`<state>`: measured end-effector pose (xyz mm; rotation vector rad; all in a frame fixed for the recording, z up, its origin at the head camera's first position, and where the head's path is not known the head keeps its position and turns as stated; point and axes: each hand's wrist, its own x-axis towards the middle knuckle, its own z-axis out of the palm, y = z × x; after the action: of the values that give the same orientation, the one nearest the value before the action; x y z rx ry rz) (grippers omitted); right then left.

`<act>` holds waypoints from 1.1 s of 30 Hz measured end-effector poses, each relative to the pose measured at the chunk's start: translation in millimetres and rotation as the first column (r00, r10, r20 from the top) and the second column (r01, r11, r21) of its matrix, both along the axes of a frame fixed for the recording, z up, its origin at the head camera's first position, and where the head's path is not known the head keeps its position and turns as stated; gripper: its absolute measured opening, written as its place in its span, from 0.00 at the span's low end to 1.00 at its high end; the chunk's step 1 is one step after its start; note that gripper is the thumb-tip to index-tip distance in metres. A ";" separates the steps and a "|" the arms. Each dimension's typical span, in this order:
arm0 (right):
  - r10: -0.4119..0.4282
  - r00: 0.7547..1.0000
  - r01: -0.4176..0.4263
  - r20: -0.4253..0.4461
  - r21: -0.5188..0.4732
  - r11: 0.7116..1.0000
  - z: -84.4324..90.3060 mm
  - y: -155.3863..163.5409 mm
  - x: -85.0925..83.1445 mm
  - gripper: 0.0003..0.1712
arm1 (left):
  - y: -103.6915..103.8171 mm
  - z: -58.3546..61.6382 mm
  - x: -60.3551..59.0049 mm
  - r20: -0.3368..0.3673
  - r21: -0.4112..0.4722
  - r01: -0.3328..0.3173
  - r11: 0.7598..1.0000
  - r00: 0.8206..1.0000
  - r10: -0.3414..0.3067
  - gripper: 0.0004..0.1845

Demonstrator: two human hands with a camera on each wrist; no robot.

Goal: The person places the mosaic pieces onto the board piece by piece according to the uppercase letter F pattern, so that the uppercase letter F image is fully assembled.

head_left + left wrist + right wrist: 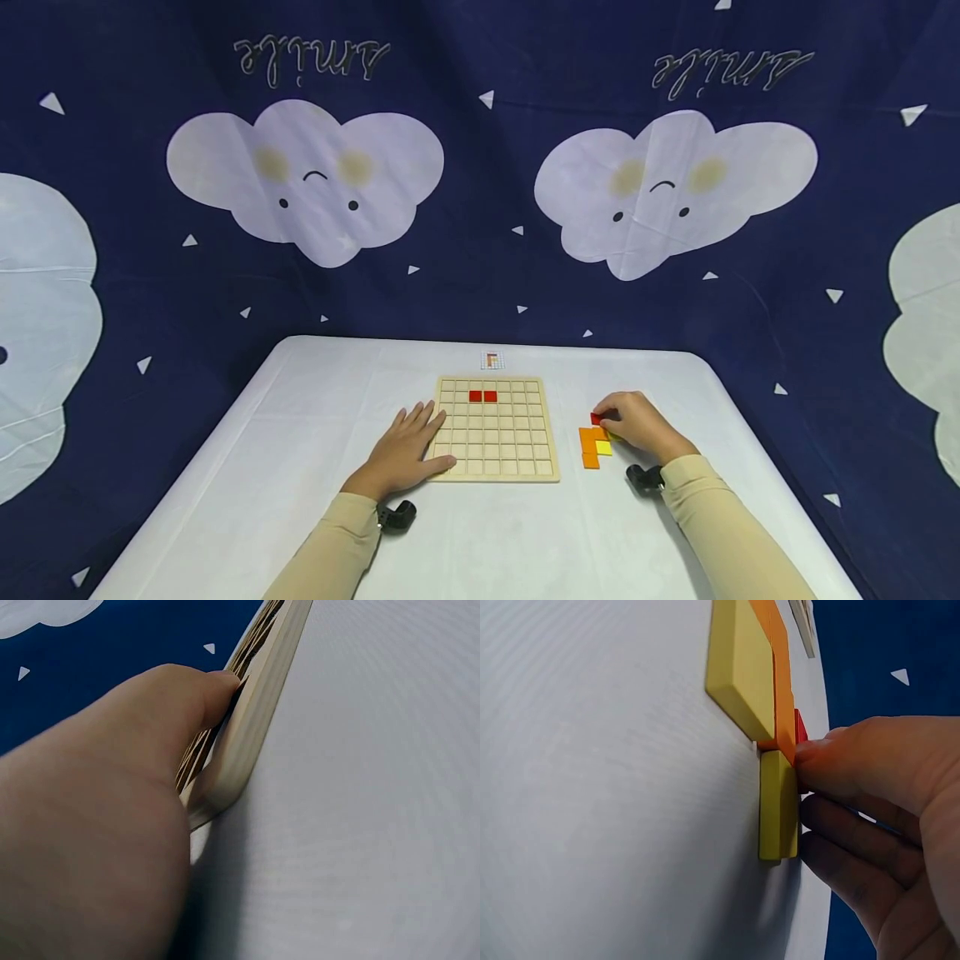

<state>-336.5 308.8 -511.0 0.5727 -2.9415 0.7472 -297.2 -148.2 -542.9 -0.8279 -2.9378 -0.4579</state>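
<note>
My left hand (401,450) rests with spread fingers on the left edge of a wooden grid board (498,450). In the left wrist view its thumb (199,690) lies over the board's near rim (244,750). Two red square tiles (476,397) sit side by side in an upper row of the grid. Right of the board, my right hand (643,427) pinches another red tile (595,419), partly hidden by its fingertips. Close by that hand lie several orange tiles (587,436) and two yellow tiles (603,448); the right wrist view shows one yellow tile (780,806) just below the thumb.
A small card (492,361) with a printed coloured grid pattern lies behind the board. White cloth covers the table (480,542). A dark blue curtain (480,183) with clouds hangs at the far edge. Each wrist wears a black camera (397,517).
</note>
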 end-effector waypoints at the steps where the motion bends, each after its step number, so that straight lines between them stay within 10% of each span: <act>1: 0.001 1.000 -0.001 -0.003 0.001 1.000 -0.1 -0.4 -0.3 0.09 | -0.1 -0.3 -0.1 0.000 0.000 0.000 1.000 1.000 0.000 0.50; 33: 0.011 0.997 -0.013 -0.076 -0.032 0.999 3.8 -37.7 -15.7 0.10 | -1.3 1.1 0.6 0.000 -0.002 0.006 1.000 1.000 -0.006 0.50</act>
<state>-352.2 271.1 -507.2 0.6027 -2.8537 0.7558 -296.6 -149.5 -541.9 -0.8376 -2.9367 -0.4554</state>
